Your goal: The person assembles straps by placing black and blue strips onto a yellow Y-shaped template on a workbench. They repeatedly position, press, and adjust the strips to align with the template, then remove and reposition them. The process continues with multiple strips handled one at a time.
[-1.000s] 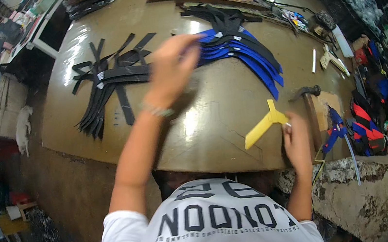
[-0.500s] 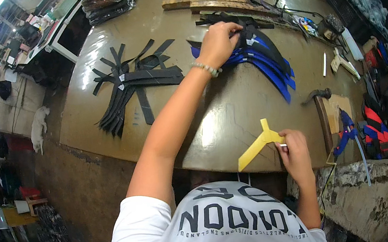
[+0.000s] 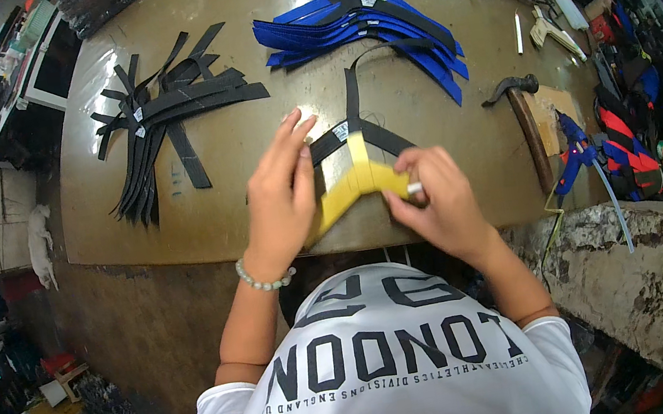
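Observation:
A yellow Y-shaped template [image 3: 360, 180] lies partly over a black Y-shaped strap piece [image 3: 352, 104] with a small white label, near the table's front edge. My right hand [image 3: 441, 197] pinches the template's right arm. A short white stick [image 3: 414, 188] also sticks out between its fingers; its exact kind is unclear. With fingers stretched out, my left hand [image 3: 280, 184] hovers at the left arm of the template and strap, and hides part of both. Just beyond is a stack of black and blue strap pieces [image 3: 358, 23].
Several plain black strap pieces [image 3: 160, 116] lie fanned out on the left of the table [image 3: 221, 4]. To the right are a hammer [image 3: 524, 127], a blue glue gun [image 3: 577, 151] on a board, a white pen-like stick [image 3: 518, 32] and a pale tool [image 3: 552, 34].
My left hand has come back from the far stack, and a black strap piece now lies in front of me. My right hand has moved the yellow template left and up over it.

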{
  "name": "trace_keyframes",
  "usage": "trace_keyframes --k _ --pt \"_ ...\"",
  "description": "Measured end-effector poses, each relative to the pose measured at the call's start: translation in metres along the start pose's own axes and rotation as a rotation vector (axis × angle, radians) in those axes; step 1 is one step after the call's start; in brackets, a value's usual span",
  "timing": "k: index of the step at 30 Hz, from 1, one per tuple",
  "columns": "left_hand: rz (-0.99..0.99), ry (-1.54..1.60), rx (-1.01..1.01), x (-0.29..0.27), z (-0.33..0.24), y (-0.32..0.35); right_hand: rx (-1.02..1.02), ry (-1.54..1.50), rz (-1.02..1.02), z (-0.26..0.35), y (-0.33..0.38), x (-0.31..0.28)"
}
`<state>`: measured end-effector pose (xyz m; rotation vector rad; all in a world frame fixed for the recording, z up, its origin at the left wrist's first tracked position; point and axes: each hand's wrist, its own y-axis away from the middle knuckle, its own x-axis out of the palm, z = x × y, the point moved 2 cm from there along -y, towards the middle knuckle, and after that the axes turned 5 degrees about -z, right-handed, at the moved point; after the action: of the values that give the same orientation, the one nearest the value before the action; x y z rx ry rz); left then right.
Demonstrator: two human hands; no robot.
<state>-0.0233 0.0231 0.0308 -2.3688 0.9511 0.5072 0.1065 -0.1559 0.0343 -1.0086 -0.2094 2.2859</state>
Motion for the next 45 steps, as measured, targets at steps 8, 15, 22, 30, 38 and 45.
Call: trace_keyframes --k 8,15,22,30,38,45 --pt "0.047 -0.243 0.187 0.016 0.012 0.006 0.073 0.178 -0.109 -0.029 -0.026 0.037" --pt "0.074 -0.224 0.188 0.016 0.021 0.012 0.038 0.152 -0.169 -0.031 -0.012 0.040" --pt "0.067 -0.240 0.188 0.017 0.020 0.010 0.023 0.156 -0.162 -0.034 -0.011 0.039" --pt "0.268 -0.770 0.212 0.066 -0.014 0.002 0.079 0.021 -0.101 -0.037 -0.019 0.023" --pt "0.152 -1.091 0.320 0.093 -0.025 0.000 0.399 0.007 -0.140 -0.037 0.011 -0.022" --pt "0.177 -1.169 0.303 0.102 -0.028 0.002 0.246 0.168 -0.140 -0.028 0.021 -0.011"
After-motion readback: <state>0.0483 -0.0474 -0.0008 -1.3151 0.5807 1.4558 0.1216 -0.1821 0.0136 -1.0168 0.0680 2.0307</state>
